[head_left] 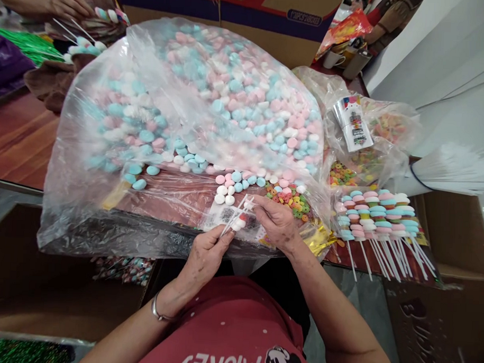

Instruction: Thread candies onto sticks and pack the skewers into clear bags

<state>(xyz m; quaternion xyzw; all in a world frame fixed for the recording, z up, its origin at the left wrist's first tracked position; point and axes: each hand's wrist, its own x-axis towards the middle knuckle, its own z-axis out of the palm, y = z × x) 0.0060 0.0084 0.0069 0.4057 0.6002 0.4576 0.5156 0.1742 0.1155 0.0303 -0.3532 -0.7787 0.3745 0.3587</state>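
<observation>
The left hand (206, 254) is closed on several white sticks (235, 215), which extend up and away from its thumb and fingers above the near edge of the desk (173, 197). A red-and-white candy portion (239, 221) sits at the left fingertips, beside the sticks. The right hand (278, 220) pinches a small white candy (248, 204) between thumb and fingers at the upper stick ends; whether the candy is already pierced cannot be determined. Directly beyond the hands lie loose pink, blue and white candies (237, 184), with multicoloured ring candies (292, 202) to their right. A large clear plastic bag (85, 118) filled with similar candies occupies the desk behind. Assembled candy skewers (378, 215) are laid in a group at far right, sticks toward the operator. Beyond them stands a bundle of plain sticks (452, 173). At upper left, a co-worker's hand (67, 3) is near further skewers (86, 48).
</observation>
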